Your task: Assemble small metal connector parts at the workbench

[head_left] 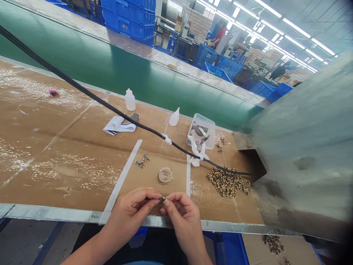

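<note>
Overhead strip lights (296,33) brighten a factory floor stacked with blue plastic crates (128,18), and a green conveyor belt (82,62) runs behind a workbench covered in brown card (55,147). At the bench's near edge, the left hand (129,215) and right hand (183,221) hold a small brass-and-blue fitting (163,199) between them. Their fingers are drawn into a narrow pinch, with the fingertips closed on it from both sides.

The fitting is tiny, so a slight slackening of either pinch could let it drop. From that position it could bounce over the bench's metal edge (63,213) and out of reach. A careless wrist movement could also catch the small glass dish (165,176) just ahead of the hands, tipping it or spilling what it holds. Further right, a sideways sweep could scatter the heap of mottled beads (227,182) or snag the black cable (110,105) crossing the bench.

The fitting looks short and stubby, with a dull gold body and a blue end showing past the fingertips. Much of it is hidden by the fingers, so its exact shape cannot be made out.
</note>
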The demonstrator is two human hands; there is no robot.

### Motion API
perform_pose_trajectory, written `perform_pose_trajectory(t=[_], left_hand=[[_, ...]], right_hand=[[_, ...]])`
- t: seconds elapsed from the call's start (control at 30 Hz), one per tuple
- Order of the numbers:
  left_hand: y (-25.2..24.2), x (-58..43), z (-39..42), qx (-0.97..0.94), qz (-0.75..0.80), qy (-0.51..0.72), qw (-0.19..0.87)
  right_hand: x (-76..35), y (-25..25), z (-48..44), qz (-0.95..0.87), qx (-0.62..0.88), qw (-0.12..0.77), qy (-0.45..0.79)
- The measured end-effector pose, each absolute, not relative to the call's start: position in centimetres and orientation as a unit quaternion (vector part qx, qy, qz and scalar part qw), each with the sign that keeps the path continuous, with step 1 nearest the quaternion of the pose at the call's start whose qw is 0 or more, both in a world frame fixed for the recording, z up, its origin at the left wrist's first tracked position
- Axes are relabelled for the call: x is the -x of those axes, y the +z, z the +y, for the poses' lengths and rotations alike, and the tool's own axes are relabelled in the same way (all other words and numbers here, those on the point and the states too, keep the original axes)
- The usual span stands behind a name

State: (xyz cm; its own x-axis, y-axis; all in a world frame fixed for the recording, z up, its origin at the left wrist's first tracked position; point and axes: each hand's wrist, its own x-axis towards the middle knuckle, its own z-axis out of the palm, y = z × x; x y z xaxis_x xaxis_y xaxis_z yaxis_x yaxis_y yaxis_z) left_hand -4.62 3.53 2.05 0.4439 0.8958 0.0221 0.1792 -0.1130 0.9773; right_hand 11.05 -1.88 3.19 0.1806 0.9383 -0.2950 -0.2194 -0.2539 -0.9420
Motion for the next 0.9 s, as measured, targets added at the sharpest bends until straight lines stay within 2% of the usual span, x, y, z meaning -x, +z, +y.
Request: perform_pose_trajectory(t=[0.47, 0.9], left_hand=[[2.0, 4.5, 2.7, -0.760, 0.366, 0.361, 0.398], [1.2, 4.6, 2.5, -0.756, 0.359, 0.326, 0.439]], right_hand=[[-11.8, 2.7, -2.6, -0.400, 0.616, 0.475, 0.486], [-12.1, 3.2, -2.4, -0.407, 0.619, 0.461, 0.488]])
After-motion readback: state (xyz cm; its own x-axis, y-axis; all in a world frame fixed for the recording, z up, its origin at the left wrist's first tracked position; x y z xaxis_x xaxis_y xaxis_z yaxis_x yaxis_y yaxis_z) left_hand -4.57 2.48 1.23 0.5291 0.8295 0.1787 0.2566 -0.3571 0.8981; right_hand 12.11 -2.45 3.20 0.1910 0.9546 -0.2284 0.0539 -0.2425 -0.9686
